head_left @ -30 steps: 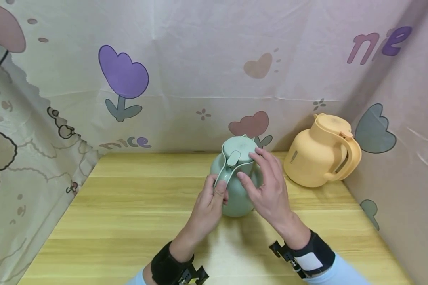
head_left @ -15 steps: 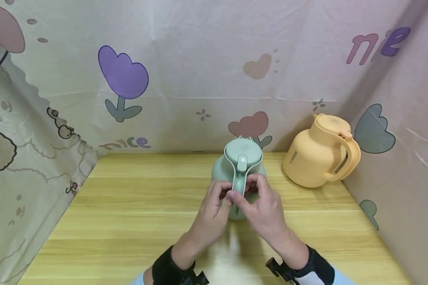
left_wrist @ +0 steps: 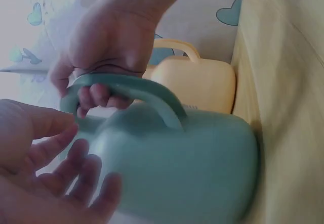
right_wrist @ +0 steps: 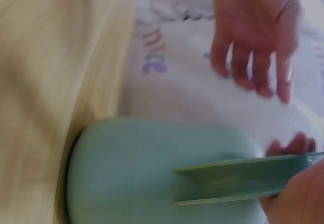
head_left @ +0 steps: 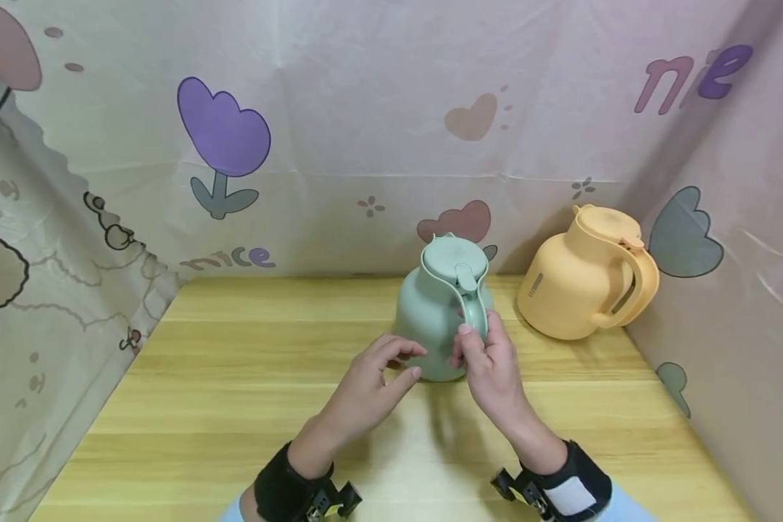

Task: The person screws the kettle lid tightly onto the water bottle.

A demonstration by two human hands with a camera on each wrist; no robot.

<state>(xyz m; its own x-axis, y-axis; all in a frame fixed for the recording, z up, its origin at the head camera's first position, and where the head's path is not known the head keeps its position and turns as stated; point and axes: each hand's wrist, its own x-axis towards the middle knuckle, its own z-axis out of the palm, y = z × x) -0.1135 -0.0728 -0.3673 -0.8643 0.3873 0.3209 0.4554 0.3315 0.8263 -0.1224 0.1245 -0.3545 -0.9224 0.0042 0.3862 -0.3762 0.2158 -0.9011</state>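
A pale green thermos jug (head_left: 424, 319) with a round lid (head_left: 455, 257) and a lid lever stands upright on the table, its handle (head_left: 475, 315) turned toward the near right. My right hand (head_left: 499, 370) grips that handle, thumb on top and fingers curled through the loop, as the left wrist view also shows. Just left of the jug is my left hand (head_left: 368, 384), fingers loosely bent and holding nothing. In the right wrist view a gap separates the left hand (right_wrist: 255, 37) from the jug (right_wrist: 152, 168).
A yellow thermos jug (head_left: 570, 290) of the same shape stands at the back right, its handle facing right. The wooden table (head_left: 248, 362) is bordered behind and at both sides by a printed cloth (head_left: 339, 109).
The right hand went from beside the lid down to the handle. The left hand released the handle and moved left. The jug's handle swung rightward.
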